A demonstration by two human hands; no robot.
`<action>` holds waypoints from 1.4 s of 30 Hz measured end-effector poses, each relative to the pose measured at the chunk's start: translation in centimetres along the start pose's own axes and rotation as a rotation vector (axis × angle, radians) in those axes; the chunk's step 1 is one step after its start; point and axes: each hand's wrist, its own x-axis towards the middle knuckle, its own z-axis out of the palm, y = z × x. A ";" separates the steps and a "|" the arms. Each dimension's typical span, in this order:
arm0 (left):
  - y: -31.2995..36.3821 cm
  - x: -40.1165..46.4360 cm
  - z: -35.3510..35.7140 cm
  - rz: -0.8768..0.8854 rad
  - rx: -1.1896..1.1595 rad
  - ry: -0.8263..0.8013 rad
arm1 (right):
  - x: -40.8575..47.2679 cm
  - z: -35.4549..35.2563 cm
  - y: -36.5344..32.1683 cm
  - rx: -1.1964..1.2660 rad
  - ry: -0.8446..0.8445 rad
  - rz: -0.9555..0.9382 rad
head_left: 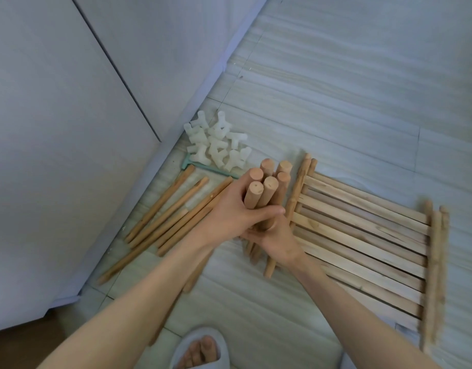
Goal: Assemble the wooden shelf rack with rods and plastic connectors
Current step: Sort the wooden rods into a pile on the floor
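- while both hands wrap one bundle of thick rods [266,187], the person stands it nearly upright, lower ends on or near the floor [336,89], probably to square the ends up and keep the set together.
- the left hand [229,211] curls around the bundle from the left, thumb lying across the front; the right hand [277,241] grips lower down, fingers closed round the rods from the right.
- at least six rod ends show at the top; two have a small hole in the end face.
- thin rods [173,211] lie loose on the floor to the left, roughly side by side, near the wall [69,129].
- white connectors [216,142] sit in a heap beyond them, close to the wall, no box or tray round them; a teal tool [208,167] lies at the heap's near edge.
- slatted panels [362,235] lie flat to the right, apparently stacked, just beside the bundle.
- nothing is joined yet, so i judge this as sorting parts before assembly.
- a slippered foot [200,350] shows at the bottom edge.
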 end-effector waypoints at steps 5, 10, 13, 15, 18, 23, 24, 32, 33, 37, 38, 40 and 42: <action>-0.3 1.8 -0.7 -0.023 -0.011 0.030 | 1.8 1.5 0.2 0.030 0.097 -0.011; -3.3 1.2 -3.7 -0.107 -0.016 0.007 | 2.4 3.6 1.5 0.220 0.220 0.231; -9.1 -3.3 -6.3 -0.178 0.492 0.044 | 2.5 4.2 3.1 0.402 0.326 0.530; -13.4 -7.0 -7.5 -0.288 0.937 -0.102 | 2.6 4.4 3.9 0.483 0.360 0.746; -17.3 -10.2 -8.3 -0.308 1.309 -0.261 | 2.7 4.6 5.5 0.494 0.413 0.904; -18.6 -8.9 -8.4 -0.159 1.446 -0.267 | 2.7 6.2 6.6 0.426 0.457 0.951; -18.7 -8.1 -8.4 -0.139 1.448 -0.252 | 2.8 6.5 6.6 0.414 0.453 0.952; -18.5 -0.2 -7.4 -0.157 1.458 -0.177 | 4.3 7.3 6.3 0.316 0.443 0.989; -18.4 0.4 -7.5 -0.172 1.454 -0.150 | 4.5 7.3 6.4 0.303 0.443 0.992; -18.6 0.9 -10.0 -0.373 1.345 -0.043 | 5.0 7.6 7.0 0.069 0.440 0.945; -18.9 0.3 -10.8 -0.438 1.311 -0.027 | 5.1 7.6 7.0 -0.028 0.430 0.926; -19.2 -1.2 -11.7 -0.521 1.260 -0.006 | 5.1 7.9 7.0 -0.189 0.390 0.885; -19.3 -2.7 -11.7 -0.569 1.213 0.030 | 5.3 8.3 6.9 -0.246 0.329 0.858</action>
